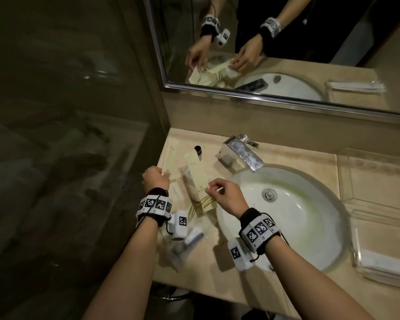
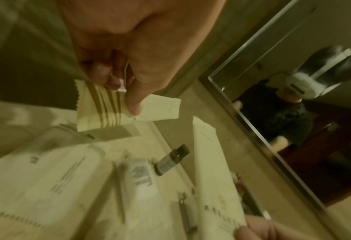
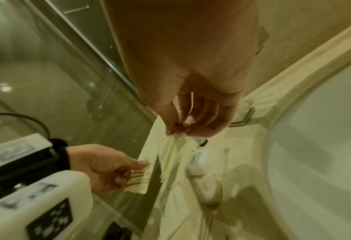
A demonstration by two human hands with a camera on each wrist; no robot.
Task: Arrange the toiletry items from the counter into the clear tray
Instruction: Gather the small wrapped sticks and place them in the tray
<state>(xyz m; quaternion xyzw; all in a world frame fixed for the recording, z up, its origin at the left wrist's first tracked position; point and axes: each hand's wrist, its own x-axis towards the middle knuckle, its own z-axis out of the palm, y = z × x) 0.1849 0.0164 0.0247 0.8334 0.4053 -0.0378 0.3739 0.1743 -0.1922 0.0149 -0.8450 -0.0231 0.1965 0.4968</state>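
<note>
Cream toiletry packets lie in a heap on the counter left of the sink. My left hand [image 1: 159, 177] pinches the striped end of one short packet [image 2: 133, 112], lifted off the counter. My right hand [image 1: 211, 187] pinches the striped end of a long packet [image 1: 195, 175] between thumb and fingertips [image 3: 175, 132]; its far end points toward the mirror. A small bottle with a black cap [image 1: 198, 152] stands behind the heap. The clear tray [image 1: 341, 179] sits on the far side of the sink, right of both hands.
The chrome faucet [image 1: 240, 151] and white basin [image 1: 310, 227] lie between the heap and the tray. A second clear tray [image 1: 357, 250] holding white folded cloth sits at the front right. A round soap [image 3: 207, 193] and plastic-wrapped items [image 1: 189, 239] lie near my wrists. The mirror [image 1: 286, 54] is behind.
</note>
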